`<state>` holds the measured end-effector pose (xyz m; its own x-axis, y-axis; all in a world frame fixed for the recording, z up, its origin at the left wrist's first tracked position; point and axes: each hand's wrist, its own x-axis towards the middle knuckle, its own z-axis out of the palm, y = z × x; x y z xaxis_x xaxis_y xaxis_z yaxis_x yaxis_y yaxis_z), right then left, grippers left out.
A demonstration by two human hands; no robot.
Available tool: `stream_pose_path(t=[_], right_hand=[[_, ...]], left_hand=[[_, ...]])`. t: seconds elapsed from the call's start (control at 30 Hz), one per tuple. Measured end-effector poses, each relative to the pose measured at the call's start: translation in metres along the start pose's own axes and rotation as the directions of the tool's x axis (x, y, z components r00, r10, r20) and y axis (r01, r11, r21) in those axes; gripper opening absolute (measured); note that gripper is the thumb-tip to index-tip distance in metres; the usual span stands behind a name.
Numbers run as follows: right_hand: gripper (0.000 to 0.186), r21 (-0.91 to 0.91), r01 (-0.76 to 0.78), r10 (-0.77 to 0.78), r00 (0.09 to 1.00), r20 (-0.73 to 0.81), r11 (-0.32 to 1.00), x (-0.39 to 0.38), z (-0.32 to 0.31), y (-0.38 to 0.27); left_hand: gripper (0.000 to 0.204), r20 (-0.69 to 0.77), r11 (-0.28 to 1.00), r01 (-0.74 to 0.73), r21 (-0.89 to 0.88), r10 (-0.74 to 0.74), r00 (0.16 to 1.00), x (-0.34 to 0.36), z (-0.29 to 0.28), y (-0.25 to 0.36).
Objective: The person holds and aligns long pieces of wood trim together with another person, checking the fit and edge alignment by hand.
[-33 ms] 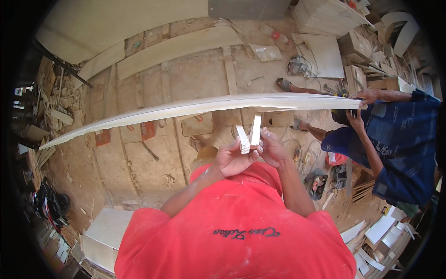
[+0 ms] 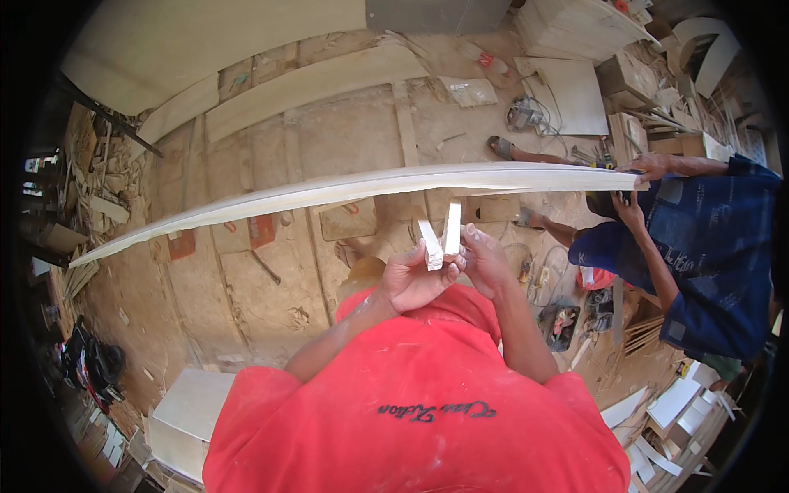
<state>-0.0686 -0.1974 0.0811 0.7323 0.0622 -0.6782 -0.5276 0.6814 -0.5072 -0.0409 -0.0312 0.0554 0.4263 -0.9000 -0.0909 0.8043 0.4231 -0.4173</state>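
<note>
Two short, pale wooden strips stand in a narrow V in front of my chest. My left hand [image 2: 413,283] is closed round the lower end of the left strip [image 2: 430,245], which has a rough, broken-looking end. With fingers and thumb closed, my right hand [image 2: 486,261] grips the right strip [image 2: 452,228] near its lower end. The fingers of both hands meet where the strips come together. Just beyond the strips' upper ends, a long, pale board [image 2: 370,182] runs across the view on edge. A co-worker's hands [image 2: 649,168] hold its right end.
Wide pale sheets [image 2: 214,41] lie at the far left. A corded power tool [image 2: 523,113] sits on the floor beyond the board. A hammer-like tool [image 2: 265,267] lies to the left. At the right are the co-worker [image 2: 699,246] and a black tray [image 2: 561,324]; a pale box [image 2: 185,411] stands near left.
</note>
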Motion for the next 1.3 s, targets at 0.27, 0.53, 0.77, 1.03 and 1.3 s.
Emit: stream_pose_path(t=[0.27, 0.53, 0.77, 1.03, 1.3], right_hand=[[0.031, -0.752, 0.645, -0.650, 0.631, 0.424, 0.136, -0.042, 0.017, -0.020], [0.024, -0.746, 0.658, -0.403, 0.713, 0.573, 0.104, -0.043, 0.017, -0.051], [0.021, -0.742, 0.653, -0.297, 0.686, 0.664, -0.152, -0.051, 0.021, -0.063], [0.024, -0.704, 0.696, -0.515, 0.557, 0.651, -0.137, -0.052, 0.004, -0.050], [0.052, -0.223, -0.050, -0.046, 0.913, -0.405, 0.974, -0.039, -0.130, 0.072]], left_hand=[[0.048, -0.099, 0.990, 0.016, 0.139, -0.002, 0.995, 0.008, 0.023, -0.013], [0.047, -0.154, 0.981, 0.057, 0.183, -0.029, 0.988, 0.009, 0.019, -0.014], [0.040, -0.145, 0.989, 0.073, 0.127, -0.054, 0.988, 0.008, 0.018, -0.015], [0.046, -0.136, 0.990, 0.039, 0.132, -0.021, 0.990, 0.009, 0.016, -0.021], [0.046, -0.073, 0.994, 0.035, 0.108, -0.028, 0.997, 0.010, 0.011, -0.019]])
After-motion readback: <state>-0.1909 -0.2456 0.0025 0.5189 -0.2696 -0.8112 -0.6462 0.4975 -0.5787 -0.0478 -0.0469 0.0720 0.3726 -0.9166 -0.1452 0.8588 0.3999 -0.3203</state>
